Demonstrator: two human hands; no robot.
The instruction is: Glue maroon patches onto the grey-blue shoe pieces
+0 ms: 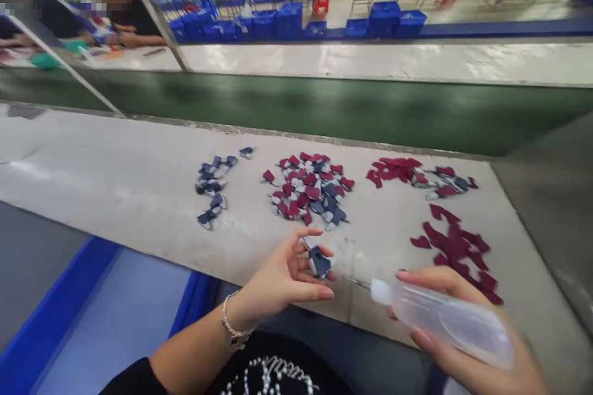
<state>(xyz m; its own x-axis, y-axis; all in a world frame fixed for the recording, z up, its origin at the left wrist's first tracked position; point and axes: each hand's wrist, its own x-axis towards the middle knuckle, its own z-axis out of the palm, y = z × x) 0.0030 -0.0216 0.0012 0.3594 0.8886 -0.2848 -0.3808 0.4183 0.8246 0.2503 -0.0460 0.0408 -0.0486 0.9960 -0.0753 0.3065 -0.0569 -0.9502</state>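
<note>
My left hand holds a small navy and white moulded piece in its fingers, above the table's near edge. In my right hand lies a translucent squeeze bottle with a white cap and a thin needle tip. The needle points left toward the navy piece, with a gap between them. Beyond my hands sits a round pile of small maroon, navy and white pieces. Several navy pieces lie in a loose row to its left. Flat maroon pieces are spread near my right hand.
Another maroon heap lies at the back right of the pale table. A blue bin stands at the lower left. A green belt runs behind the table. Two people work at the far left.
</note>
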